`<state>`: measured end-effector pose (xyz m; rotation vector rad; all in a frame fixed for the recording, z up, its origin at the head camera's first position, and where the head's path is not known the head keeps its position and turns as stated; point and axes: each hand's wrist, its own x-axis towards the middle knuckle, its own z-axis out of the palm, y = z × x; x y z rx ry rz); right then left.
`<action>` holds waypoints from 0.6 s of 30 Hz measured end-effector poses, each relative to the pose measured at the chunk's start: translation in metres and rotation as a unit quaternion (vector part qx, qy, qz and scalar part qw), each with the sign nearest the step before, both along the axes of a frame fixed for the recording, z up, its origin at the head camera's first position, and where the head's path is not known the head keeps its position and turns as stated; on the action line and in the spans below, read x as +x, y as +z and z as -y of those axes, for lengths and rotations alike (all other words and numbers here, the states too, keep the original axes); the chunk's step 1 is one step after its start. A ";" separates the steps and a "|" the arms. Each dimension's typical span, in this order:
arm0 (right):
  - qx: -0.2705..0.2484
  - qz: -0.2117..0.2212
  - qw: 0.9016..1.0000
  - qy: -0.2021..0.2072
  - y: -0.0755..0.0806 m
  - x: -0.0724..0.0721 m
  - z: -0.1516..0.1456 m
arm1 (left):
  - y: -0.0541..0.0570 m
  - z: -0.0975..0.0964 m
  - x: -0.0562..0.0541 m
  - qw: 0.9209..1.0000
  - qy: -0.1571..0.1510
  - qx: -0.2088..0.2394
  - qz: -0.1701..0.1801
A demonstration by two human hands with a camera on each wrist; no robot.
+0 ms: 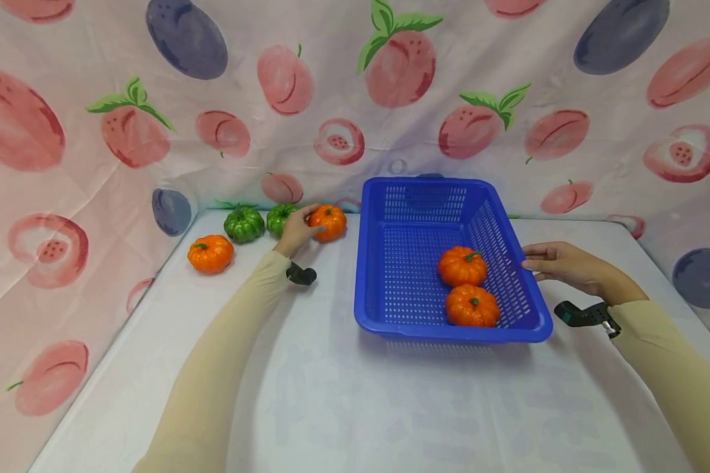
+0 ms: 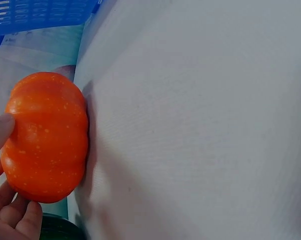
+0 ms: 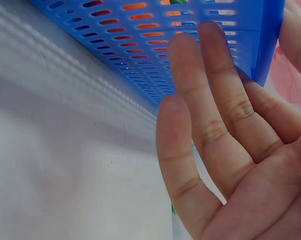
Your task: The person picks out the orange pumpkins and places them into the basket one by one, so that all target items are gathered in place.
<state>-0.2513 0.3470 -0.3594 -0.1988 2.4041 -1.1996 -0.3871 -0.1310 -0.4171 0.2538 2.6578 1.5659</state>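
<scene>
1. Left hand [image 1: 296, 230]: thumb and fingers grip an orange pumpkin [image 1: 329, 223], outside the basket, between its 9 and 10 o'clock. Cannot tell if lifted.
2. Right hand [image 1: 568, 264]: holds the blue basket [image 1: 368, 263] at its 3 o'clock rim, thumb one side, long fingers along the perforated outer wall.
3. Inside basket, toward 4 and 5 o'clock: farther pumpkin [image 1: 463, 268] and nearer pumpkin [image 1: 472, 307], both orange, close together.
4. From left hand: green pumpkin [image 1: 277, 220] just beside at 10 o'clock; second green pumpkin [image 1: 244, 225] at 9; lone orange pumpkin [image 1: 211, 254] between 8 and 9.
5. White surface [image 1: 307, 394] below; peach-print cloth [image 1: 337, 39] at 12.
</scene>
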 end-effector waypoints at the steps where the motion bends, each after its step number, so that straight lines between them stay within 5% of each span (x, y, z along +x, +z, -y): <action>1: -0.001 -0.001 1.000 0.001 0.000 0.000 0.000 | 0.000 0.000 0.000 1.000 -0.002 0.001 -0.001; 7: -0.004 0.003 1.000 0.002 -0.001 0.000 0.000 | -0.003 -0.001 0.001 1.000 -0.004 0.016 0.007; 18: -0.015 0.009 1.000 0.001 -0.001 0.000 -0.001 | -0.005 -0.003 -0.002 1.000 -0.002 -0.023 -0.002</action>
